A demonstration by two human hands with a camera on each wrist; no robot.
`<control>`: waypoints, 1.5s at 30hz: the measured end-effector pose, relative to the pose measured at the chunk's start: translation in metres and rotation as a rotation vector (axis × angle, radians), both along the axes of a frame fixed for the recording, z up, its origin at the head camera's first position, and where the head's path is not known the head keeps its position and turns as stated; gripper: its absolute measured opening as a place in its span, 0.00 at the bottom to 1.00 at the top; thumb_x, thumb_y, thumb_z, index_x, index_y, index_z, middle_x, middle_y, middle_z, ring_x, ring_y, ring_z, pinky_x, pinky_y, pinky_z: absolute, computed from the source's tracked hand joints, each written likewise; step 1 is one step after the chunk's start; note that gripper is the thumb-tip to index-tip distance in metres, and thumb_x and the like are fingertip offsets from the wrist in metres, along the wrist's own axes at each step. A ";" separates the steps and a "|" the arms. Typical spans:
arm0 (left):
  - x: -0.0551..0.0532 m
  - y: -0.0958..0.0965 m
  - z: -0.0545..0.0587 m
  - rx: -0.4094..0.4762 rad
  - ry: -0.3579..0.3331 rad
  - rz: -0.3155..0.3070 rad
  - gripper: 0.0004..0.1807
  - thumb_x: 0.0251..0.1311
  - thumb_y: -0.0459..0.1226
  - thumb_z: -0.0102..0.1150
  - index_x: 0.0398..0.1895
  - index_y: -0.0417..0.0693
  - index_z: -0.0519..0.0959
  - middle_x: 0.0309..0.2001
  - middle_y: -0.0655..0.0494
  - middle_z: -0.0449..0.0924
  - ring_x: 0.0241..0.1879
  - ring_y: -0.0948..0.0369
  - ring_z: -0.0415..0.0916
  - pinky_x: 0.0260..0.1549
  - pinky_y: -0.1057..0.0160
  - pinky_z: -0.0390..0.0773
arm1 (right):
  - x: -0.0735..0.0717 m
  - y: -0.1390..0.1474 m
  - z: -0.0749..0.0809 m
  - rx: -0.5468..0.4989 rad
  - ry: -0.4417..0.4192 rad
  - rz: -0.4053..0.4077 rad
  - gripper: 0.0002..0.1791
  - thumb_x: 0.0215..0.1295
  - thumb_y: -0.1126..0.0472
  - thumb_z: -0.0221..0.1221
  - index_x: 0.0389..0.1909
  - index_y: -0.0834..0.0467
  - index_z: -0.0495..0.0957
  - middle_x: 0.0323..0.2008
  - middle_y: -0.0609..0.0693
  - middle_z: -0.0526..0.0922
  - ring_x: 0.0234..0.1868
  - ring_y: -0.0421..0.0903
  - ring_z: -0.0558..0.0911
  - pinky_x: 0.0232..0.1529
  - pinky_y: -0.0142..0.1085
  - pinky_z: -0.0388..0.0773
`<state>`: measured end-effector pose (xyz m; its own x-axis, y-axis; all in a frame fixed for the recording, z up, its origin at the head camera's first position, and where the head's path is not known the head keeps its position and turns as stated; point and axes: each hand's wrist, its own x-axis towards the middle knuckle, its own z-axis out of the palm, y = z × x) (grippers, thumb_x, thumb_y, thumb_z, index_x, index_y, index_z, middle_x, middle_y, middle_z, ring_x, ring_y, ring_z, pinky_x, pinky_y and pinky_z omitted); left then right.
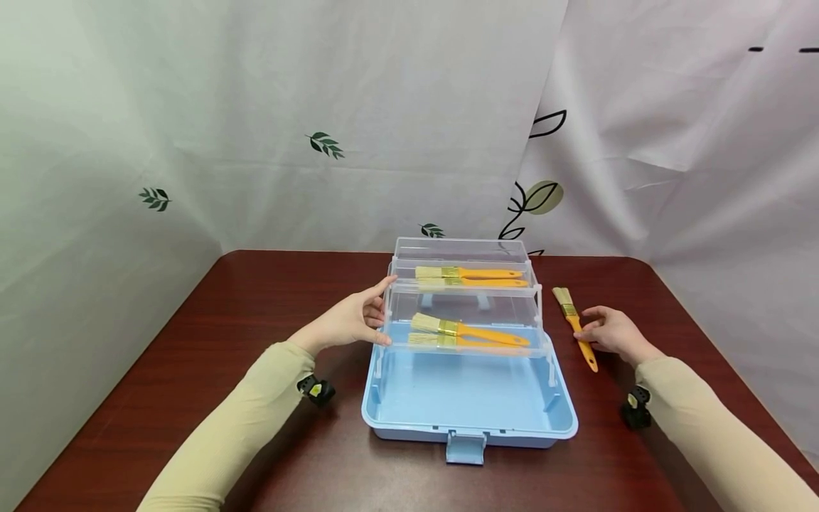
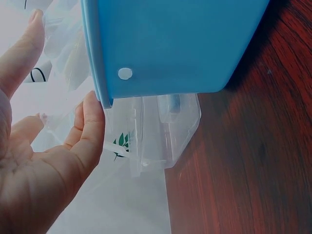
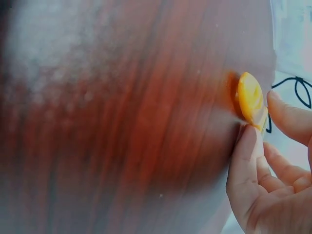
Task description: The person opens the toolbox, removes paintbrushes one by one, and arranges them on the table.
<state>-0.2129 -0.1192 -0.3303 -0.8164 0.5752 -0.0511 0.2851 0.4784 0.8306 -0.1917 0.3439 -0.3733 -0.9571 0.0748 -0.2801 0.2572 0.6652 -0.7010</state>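
A light-blue plastic box [image 1: 470, 398] stands on the table with its clear tiered trays [image 1: 463, 302] raised. Yellow-handled paintbrushes [image 1: 480, 333] lie in the front tray, and more paintbrushes [image 1: 470, 273] in the tray behind. My left hand [image 1: 345, 320] rests against the left side of the trays, thumb and forefinger spread apart; in the left wrist view its fingers are by the box rim [image 2: 92, 53]. To the right of the box, my right hand [image 1: 611, 333] pinches the handle of a single paintbrush [image 1: 569, 313], bristles pointing away. The right wrist view shows the yellow handle end [image 3: 250, 95] at the fingertips.
The dark red-brown wooden table [image 1: 256, 313] extends on both sides of the box. A latch [image 1: 465, 449] hangs down at the box's front. Behind the table hangs a white cloth [image 1: 384, 107] with leaf prints.
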 end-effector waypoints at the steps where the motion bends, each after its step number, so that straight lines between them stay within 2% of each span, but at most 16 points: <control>1: 0.000 0.000 0.000 0.000 0.001 0.000 0.61 0.42 0.35 0.75 0.76 0.58 0.44 0.46 0.45 0.68 0.44 0.55 0.73 0.51 0.58 0.76 | 0.000 0.000 0.000 -0.003 0.001 -0.003 0.36 0.60 0.65 0.62 0.63 0.76 0.56 0.38 0.61 0.78 0.33 0.44 0.79 0.46 0.47 0.79; 5: -0.001 0.000 0.000 -0.003 0.004 0.002 0.61 0.42 0.35 0.75 0.76 0.57 0.44 0.46 0.45 0.68 0.44 0.55 0.73 0.50 0.58 0.76 | 0.002 0.003 0.002 -0.013 0.006 -0.011 0.36 0.61 0.63 0.62 0.63 0.75 0.56 0.40 0.63 0.78 0.36 0.45 0.79 0.48 0.49 0.78; 13: -0.001 0.001 0.000 -0.004 0.005 0.001 0.61 0.42 0.34 0.75 0.76 0.58 0.44 0.46 0.45 0.68 0.44 0.55 0.73 0.50 0.58 0.76 | 0.005 0.005 0.005 -0.032 0.027 -0.022 0.36 0.62 0.62 0.61 0.63 0.75 0.56 0.40 0.60 0.78 0.35 0.43 0.79 0.46 0.44 0.80; 18: 0.000 0.001 0.001 -0.005 0.006 0.004 0.61 0.42 0.34 0.75 0.76 0.58 0.44 0.46 0.45 0.68 0.44 0.55 0.73 0.50 0.58 0.76 | 0.008 0.006 0.006 -0.057 0.037 -0.026 0.35 0.64 0.62 0.60 0.64 0.74 0.55 0.42 0.61 0.77 0.38 0.44 0.79 0.46 0.43 0.80; 27: 0.001 0.000 0.001 0.002 0.002 -0.001 0.60 0.43 0.35 0.75 0.76 0.59 0.44 0.46 0.45 0.68 0.44 0.55 0.73 0.50 0.57 0.76 | 0.011 -0.009 0.017 -0.115 0.079 0.014 0.36 0.67 0.56 0.57 0.66 0.72 0.55 0.49 0.64 0.73 0.45 0.46 0.80 0.49 0.44 0.79; 33: 0.002 0.000 0.000 0.003 -0.003 0.007 0.60 0.43 0.35 0.75 0.76 0.60 0.44 0.47 0.45 0.68 0.44 0.55 0.73 0.51 0.56 0.76 | 0.011 -0.017 0.023 -0.185 0.073 0.044 0.36 0.67 0.53 0.57 0.67 0.71 0.55 0.47 0.57 0.74 0.42 0.38 0.79 0.47 0.37 0.80; 38: 0.003 0.000 0.000 -0.001 0.000 0.016 0.60 0.42 0.35 0.75 0.76 0.59 0.44 0.47 0.44 0.68 0.44 0.56 0.73 0.51 0.55 0.76 | 0.011 -0.020 0.025 -0.226 0.058 0.070 0.36 0.69 0.51 0.54 0.67 0.70 0.55 0.45 0.49 0.75 0.45 0.39 0.77 0.45 0.32 0.79; 45: 0.001 0.000 0.000 -0.002 -0.004 0.019 0.60 0.43 0.34 0.75 0.76 0.60 0.44 0.46 0.45 0.68 0.44 0.55 0.73 0.51 0.55 0.76 | 0.012 -0.026 0.036 -0.375 0.056 0.083 0.32 0.71 0.53 0.52 0.66 0.69 0.55 0.38 0.37 0.76 0.41 0.37 0.77 0.43 0.30 0.78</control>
